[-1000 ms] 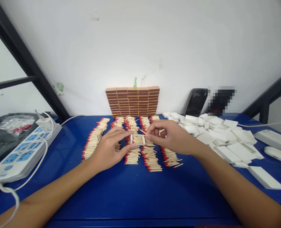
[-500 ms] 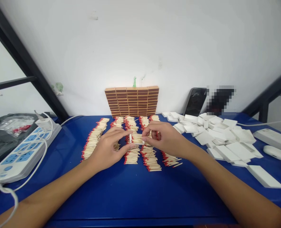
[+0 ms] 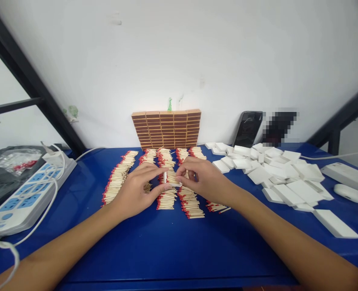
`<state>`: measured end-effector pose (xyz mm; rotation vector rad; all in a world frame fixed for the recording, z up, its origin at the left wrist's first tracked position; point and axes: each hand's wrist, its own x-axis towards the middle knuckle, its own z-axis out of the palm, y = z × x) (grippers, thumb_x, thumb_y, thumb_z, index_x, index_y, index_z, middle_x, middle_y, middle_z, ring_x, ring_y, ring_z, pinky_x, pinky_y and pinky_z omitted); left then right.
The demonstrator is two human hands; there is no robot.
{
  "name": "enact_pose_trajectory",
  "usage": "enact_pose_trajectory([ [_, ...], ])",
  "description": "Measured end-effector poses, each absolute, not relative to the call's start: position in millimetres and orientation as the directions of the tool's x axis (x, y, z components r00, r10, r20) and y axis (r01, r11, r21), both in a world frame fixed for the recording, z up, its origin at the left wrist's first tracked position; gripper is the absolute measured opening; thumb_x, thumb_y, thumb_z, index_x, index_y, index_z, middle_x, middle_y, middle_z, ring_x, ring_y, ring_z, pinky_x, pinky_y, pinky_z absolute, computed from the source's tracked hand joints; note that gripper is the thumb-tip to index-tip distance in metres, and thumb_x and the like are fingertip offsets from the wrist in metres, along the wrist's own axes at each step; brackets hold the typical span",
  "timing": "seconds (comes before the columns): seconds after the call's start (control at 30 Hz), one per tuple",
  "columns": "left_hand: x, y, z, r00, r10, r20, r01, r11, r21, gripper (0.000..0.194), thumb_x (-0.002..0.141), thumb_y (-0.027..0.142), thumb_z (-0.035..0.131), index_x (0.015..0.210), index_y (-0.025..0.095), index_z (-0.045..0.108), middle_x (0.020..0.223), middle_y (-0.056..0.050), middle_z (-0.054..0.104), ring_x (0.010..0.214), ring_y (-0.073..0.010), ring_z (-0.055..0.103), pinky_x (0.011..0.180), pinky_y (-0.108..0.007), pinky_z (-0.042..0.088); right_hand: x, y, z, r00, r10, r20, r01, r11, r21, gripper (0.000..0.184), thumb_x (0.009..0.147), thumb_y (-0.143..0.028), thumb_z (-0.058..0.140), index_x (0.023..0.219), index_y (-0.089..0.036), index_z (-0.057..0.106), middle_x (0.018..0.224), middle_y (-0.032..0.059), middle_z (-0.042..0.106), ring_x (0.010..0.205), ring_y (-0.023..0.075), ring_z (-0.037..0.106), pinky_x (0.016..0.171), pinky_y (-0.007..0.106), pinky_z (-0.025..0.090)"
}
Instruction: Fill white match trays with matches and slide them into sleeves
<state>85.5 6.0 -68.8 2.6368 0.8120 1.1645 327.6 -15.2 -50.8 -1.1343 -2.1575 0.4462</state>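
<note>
Red tips, pale sticks, blue table.

The matches are cream with red heads, over a deep blue table. The boxes make a grid of dark brown bands edged in tan. Those trays are plain white, the wall greyish white with green smudges, and the power strip white with light blue panels.

Power strip left; matches central; matchboxes behind; trays right.
</note>
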Motion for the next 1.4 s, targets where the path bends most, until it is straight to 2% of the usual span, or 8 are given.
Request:
enact_pose_trajectory([
  [0.13, 84, 6, -66, 0.573, 0.528, 0.627, 0.419, -0.846, 0.329, 0.040, 0.095, 0.034, 0.071, 0.134, 0.023, 0.067, 0.113, -0.009, 0.074, 0.107, -0.0239, 0.066, 0.098, -0.042, 0.054, 331, -15, -45, -0.380, 0.819, 0.430, 0.621, 0.570, -0.538, 0.013, 0.097, -0.027, 0.063, 0.089, -0.020, 0.070, 0.085, 0.0017, 0.061, 0.068, 0.0126, 0.052, 0.066, 0.027, 0.041],
  [0.2, 83, 7, -65, 0.565, 0.536, 0.627, 0.432, -0.840, 0.329, 0.040, 0.097, 0.032, 0.069, 0.136, 0.023, 0.065, 0.115, -0.009, 0.073, 0.109, -0.0238, 0.065, 0.099, -0.043, 0.053, 337, -14, -38, -0.370, 0.839, 0.398, 0.668, 0.538, -0.514, 0.015, 0.097, -0.027, 0.062, 0.086, -0.020, 0.069, 0.082, 0.0019, 0.062, 0.070, 0.0140, 0.054, 0.068, 0.028, 0.041],
  [0.3, 82, 8, -64, 0.551, 0.541, 0.636, 0.451, -0.834, 0.318, 0.039, 0.098, 0.032, 0.067, 0.136, 0.023, 0.064, 0.117, -0.009, 0.072, 0.110, -0.0243, 0.064, 0.099, -0.044, 0.052, 348, -14, -31, -0.438, 0.865, 0.244, 0.713, 0.500, -0.491, 0.015, 0.093, -0.027, 0.064, 0.081, -0.020, 0.069, 0.080, 0.0022, 0.067, 0.074, 0.0159, 0.058, 0.068, 0.028, 0.042],
  [0.47, 82, 9, -65, 0.543, 0.535, 0.647, 0.448, -0.837, 0.315, 0.038, 0.097, 0.034, 0.069, 0.133, 0.023, 0.066, 0.115, -0.010, 0.073, 0.108, -0.0249, 0.065, 0.098, -0.045, 0.053, 362, -18, -30, -0.493, 0.867, -0.075, 0.757, 0.386, -0.527, 0.006, 0.085, -0.022, 0.067, 0.080, -0.021, 0.070, 0.080, 0.0025, 0.072, 0.068, 0.0156, 0.061, 0.058, 0.027, 0.043],
  [0.57, 82, 8, -65, 0.550, 0.533, 0.644, 0.437, -0.840, 0.322, 0.038, 0.096, 0.034, 0.070, 0.133, 0.023, 0.066, 0.114, -0.010, 0.073, 0.108, -0.0248, 0.065, 0.097, -0.045, 0.054, 360, -22, -30, -0.476, 0.866, -0.150, 0.772, 0.330, -0.543, 0.005, 0.084, -0.017, 0.065, 0.082, -0.020, 0.067, 0.081, 0.0031, 0.072, 0.066, 0.0150, 0.060, 0.056, 0.026, 0.043],
  [0.83, 82, 10, -67, 0.549, 0.531, 0.645, 0.437, -0.840, 0.320, 0.038, 0.095, 0.034, 0.072, 0.131, 0.022, 0.067, 0.114, -0.010, 0.073, 0.108, -0.0239, 0.065, 0.097, -0.044, 0.054, 356, -22, -34, -0.439, 0.884, -0.159, 0.810, 0.313, -0.497, 0.005, 0.084, -0.017, 0.066, 0.081, -0.022, 0.065, 0.082, 0.0027, 0.072, 0.070, 0.0163, 0.060, 0.057, 0.027, 0.042],
  [1.1, 82, 11, -67, 0.556, 0.532, 0.638, 0.445, -0.839, 0.312, 0.039, 0.095, 0.034, 0.072, 0.131, 0.021, 0.068, 0.114, -0.010, 0.074, 0.108, -0.0239, 0.065, 0.098, -0.042, 0.054, 366, -18, -35, -0.455, 0.887, -0.072, 0.805, 0.376, -0.459, 0.009, 0.088, -0.024, 0.063, 0.079, -0.021, 0.062, 0.077, 0.0027, 0.068, 0.066, 0.0160, 0.056, 0.057, 0.028, 0.038],
  [1.4, 80, 11, -70, 0.553, 0.546, 0.629, 0.464, -0.829, 0.312, 0.039, 0.094, 0.035, 0.073, 0.130, 0.021, 0.069, 0.114, -0.009, 0.074, 0.108, -0.0234, 0.065, 0.098, -0.042, 0.054, 364, -21, -20, -0.442, 0.895, 0.060, 0.783, 0.418, -0.461, 0.013, 0.093, -0.028, 0.061, 0.083, -0.021, 0.066, 0.083, 0.0022, 0.067, 0.073, 0.0162, 0.058, 0.062, 0.028, 0.042],
])
